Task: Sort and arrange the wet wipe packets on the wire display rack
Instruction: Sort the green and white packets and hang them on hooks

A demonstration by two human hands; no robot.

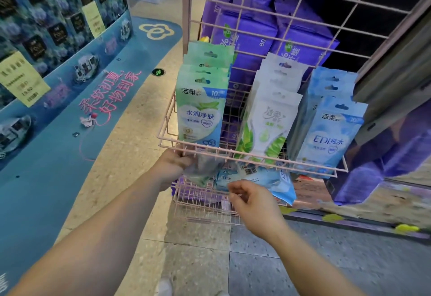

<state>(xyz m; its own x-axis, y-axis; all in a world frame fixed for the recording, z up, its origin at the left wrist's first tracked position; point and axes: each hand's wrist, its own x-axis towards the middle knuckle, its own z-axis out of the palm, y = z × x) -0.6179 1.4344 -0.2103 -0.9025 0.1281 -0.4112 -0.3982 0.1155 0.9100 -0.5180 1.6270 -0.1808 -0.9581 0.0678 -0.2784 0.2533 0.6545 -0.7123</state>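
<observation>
Packet upright, long axis vertical

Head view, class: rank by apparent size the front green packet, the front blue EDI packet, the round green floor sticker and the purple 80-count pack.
1. Purple 80-count pack, partly hidden.
2-3. Front green packet and front blue EDI packet: look alike, unranked.
4. Round green floor sticker.

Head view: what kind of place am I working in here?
Most likely a shop aisle. Wet wipe packets hang in rows on a pink wire rack, yellow price tags sit on a stacked product display, and a promotional floor decal covers the floor.
</observation>
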